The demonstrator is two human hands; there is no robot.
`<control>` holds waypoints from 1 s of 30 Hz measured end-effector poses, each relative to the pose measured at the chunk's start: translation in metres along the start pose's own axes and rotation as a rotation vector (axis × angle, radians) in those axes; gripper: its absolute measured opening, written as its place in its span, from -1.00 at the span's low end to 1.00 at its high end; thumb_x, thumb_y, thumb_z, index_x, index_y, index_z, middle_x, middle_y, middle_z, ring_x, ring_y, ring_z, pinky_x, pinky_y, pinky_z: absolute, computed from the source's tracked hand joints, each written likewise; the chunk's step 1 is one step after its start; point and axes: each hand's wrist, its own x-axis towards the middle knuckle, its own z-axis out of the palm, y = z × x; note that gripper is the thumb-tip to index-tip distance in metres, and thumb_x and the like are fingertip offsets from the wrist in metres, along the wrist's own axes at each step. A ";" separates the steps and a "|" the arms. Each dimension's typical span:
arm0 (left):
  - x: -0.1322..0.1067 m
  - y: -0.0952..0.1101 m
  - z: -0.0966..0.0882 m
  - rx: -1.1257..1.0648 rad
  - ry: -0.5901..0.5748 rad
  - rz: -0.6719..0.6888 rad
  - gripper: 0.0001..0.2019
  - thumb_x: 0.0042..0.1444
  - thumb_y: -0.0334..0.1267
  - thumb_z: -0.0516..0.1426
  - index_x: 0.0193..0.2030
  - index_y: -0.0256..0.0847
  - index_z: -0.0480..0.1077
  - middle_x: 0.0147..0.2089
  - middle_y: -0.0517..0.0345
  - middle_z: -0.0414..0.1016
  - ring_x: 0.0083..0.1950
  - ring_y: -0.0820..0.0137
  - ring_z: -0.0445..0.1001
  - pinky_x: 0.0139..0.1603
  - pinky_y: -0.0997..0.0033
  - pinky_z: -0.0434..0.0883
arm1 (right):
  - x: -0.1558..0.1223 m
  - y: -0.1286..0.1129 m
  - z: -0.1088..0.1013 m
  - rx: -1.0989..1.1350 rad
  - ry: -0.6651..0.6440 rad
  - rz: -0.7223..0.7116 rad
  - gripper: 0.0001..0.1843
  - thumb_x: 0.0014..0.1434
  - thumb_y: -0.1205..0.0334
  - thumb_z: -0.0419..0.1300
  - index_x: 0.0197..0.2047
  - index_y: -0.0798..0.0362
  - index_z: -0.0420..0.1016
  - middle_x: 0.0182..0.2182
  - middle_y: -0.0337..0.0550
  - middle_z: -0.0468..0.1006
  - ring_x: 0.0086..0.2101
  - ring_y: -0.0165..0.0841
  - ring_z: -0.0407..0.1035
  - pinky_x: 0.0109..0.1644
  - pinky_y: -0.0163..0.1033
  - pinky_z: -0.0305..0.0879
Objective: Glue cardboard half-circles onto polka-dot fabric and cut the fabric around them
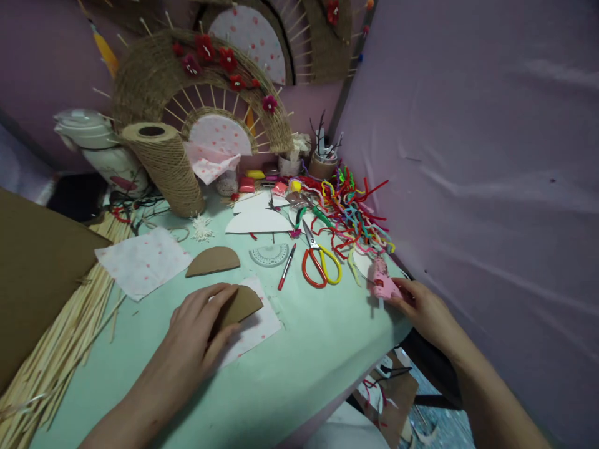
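Left hand (199, 327): fingers are pinching the brown card (242, 303) over the dotted sheet (255, 335) on the table (304, 349) | right hand (418, 305): fingers are gripping the pink glue gun (384, 285) | card is looking light, stiff, maybe easy to crease; edges are seeming best for holding

Left hand (199, 324) at 8 o'clock: bare, slim fingers, slender thumb, smooth rounded back. Left forearm (145, 386) same bearing, bare right down to the frame edge, smooth taper into the wrist. Right hand (425, 315) at 4 o'clock: bare too, narrow wrist. Right forearm (486, 380) also 4 o'clock, bare to the frame edge, slim. Off-white rounded patch (349, 430) between 5 and 6; can't tell if it's clothing.
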 end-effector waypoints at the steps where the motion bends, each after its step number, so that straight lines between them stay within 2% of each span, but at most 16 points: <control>1: 0.000 0.000 -0.001 -0.022 0.004 -0.009 -0.57 0.26 -0.05 0.04 0.23 -0.11 0.21 0.21 -0.06 0.34 0.21 0.07 0.30 0.19 0.01 0.28 | -0.002 -0.002 -0.001 0.043 0.000 -0.001 -0.50 0.15 -0.04 0.10 -0.02 0.17 0.53 -0.16 0.11 0.63 -0.25 -0.12 0.52 -0.20 -0.10 0.42; 4: -0.001 0.005 -0.009 -0.118 -0.015 -0.057 -0.56 0.25 -0.05 0.06 0.23 -0.10 0.22 0.23 -0.05 0.33 0.23 0.09 0.29 0.22 0.01 0.27 | -0.006 -0.008 -0.003 0.282 0.036 0.045 -0.48 0.13 -0.07 0.13 0.00 0.14 0.52 -0.09 0.07 0.63 -0.17 -0.12 0.53 -0.15 -0.12 0.46; 7: 0.007 0.019 -0.023 -0.335 -0.068 -0.121 -0.56 0.20 -0.05 0.11 0.20 -0.06 0.27 0.24 0.00 0.34 0.22 0.13 0.32 0.22 0.08 0.31 | -0.006 -0.013 -0.002 0.460 0.072 0.098 -0.48 0.08 -0.06 0.19 0.00 0.11 0.52 -0.08 0.05 0.63 -0.15 -0.12 0.53 -0.17 -0.16 0.48; 9: 0.024 0.037 -0.031 -0.587 -0.125 -0.183 -0.55 0.18 -0.02 0.13 0.18 -0.06 0.31 0.24 0.01 0.36 0.19 0.15 0.37 0.19 0.14 0.36 | -0.005 -0.013 -0.001 0.502 0.085 0.107 -0.49 0.07 -0.04 0.20 0.00 0.10 0.53 -0.08 0.03 0.63 -0.16 -0.14 0.53 -0.18 -0.16 0.48; 11: 0.053 0.062 -0.030 -0.826 -0.226 -0.313 -0.57 0.15 -0.01 0.17 0.12 -0.08 0.38 0.17 0.03 0.44 0.12 0.17 0.44 0.12 0.23 0.42 | -0.003 -0.010 0.002 0.529 0.090 0.114 -0.48 0.05 -0.04 0.22 0.00 0.12 0.53 -0.08 0.05 0.63 -0.15 -0.13 0.52 -0.16 -0.14 0.48; 13: 0.091 0.089 -0.017 -1.109 -0.309 -0.476 -0.66 0.16 -0.02 0.15 -0.04 -0.20 0.46 -0.06 0.02 0.55 -0.08 0.24 0.52 -0.05 0.30 0.49 | 0.000 -0.007 0.004 0.541 0.087 0.106 -0.48 0.05 -0.05 0.23 -0.01 0.12 0.53 -0.07 0.07 0.62 -0.14 -0.11 0.51 -0.13 -0.11 0.47; 15: 0.133 0.115 0.008 -1.422 -0.385 -0.562 -0.72 0.20 -0.10 0.10 -0.20 -0.32 0.46 -0.26 -0.01 0.54 -0.25 0.32 0.52 -0.19 0.38 0.51 | 0.004 -0.005 0.005 0.554 0.079 0.078 -0.50 0.05 -0.05 0.23 -0.03 0.11 0.55 -0.07 0.07 0.62 -0.11 -0.09 0.51 -0.10 -0.09 0.47; 18: 0.186 0.146 0.053 -1.746 -0.449 -0.745 -0.79 0.27 -0.23 0.02 -0.16 -0.31 0.41 -0.27 0.06 0.49 -0.29 0.42 0.51 -0.23 0.48 0.51 | 0.007 -0.004 0.006 0.613 0.077 0.052 -0.51 0.07 -0.05 0.22 -0.02 0.09 0.55 -0.06 0.07 0.62 -0.09 -0.08 0.50 -0.06 -0.07 0.46; 21: 0.221 0.162 0.090 -1.735 -0.523 -0.804 -0.78 0.28 -0.24 -0.01 -0.17 -0.34 0.37 -0.33 0.05 0.44 -0.32 0.38 0.51 -0.31 0.44 0.52 | 0.006 0.001 0.005 0.702 0.050 0.056 -0.49 0.12 -0.06 0.20 0.04 0.08 0.53 -0.01 0.08 0.59 -0.08 -0.10 0.50 -0.04 -0.08 0.45; 23: 0.236 0.165 0.107 -1.713 -0.530 -0.839 -0.81 0.27 -0.25 0.01 -0.18 -0.35 0.35 -0.35 0.04 0.42 -0.34 0.36 0.50 -0.33 0.42 0.52 | 0.004 0.006 0.005 0.736 0.041 0.057 -0.49 0.13 -0.06 0.19 0.04 0.08 0.52 0.01 0.08 0.58 -0.06 -0.11 0.49 -0.02 -0.09 0.44; 26: 0.255 0.164 0.123 -1.693 -0.474 -0.850 -0.85 0.24 -0.26 0.05 -0.18 -0.32 0.34 -0.34 0.07 0.41 -0.38 0.41 0.45 -0.33 0.42 0.52 | -0.002 0.016 0.002 0.760 0.062 0.064 -0.50 0.11 -0.06 0.21 0.03 0.05 0.54 -0.01 0.06 0.59 -0.04 -0.11 0.48 0.01 -0.10 0.44; 30: 0.280 0.159 0.132 -1.695 -0.333 -0.793 -0.87 0.25 -0.23 0.08 -0.16 -0.26 0.34 -0.36 0.17 0.38 -0.42 0.51 0.39 -0.33 0.54 0.48 | -0.010 0.023 -0.004 0.741 0.100 0.058 -0.52 0.09 -0.07 0.24 0.00 0.03 0.56 -0.05 0.05 0.61 -0.07 -0.12 0.50 0.03 -0.09 0.43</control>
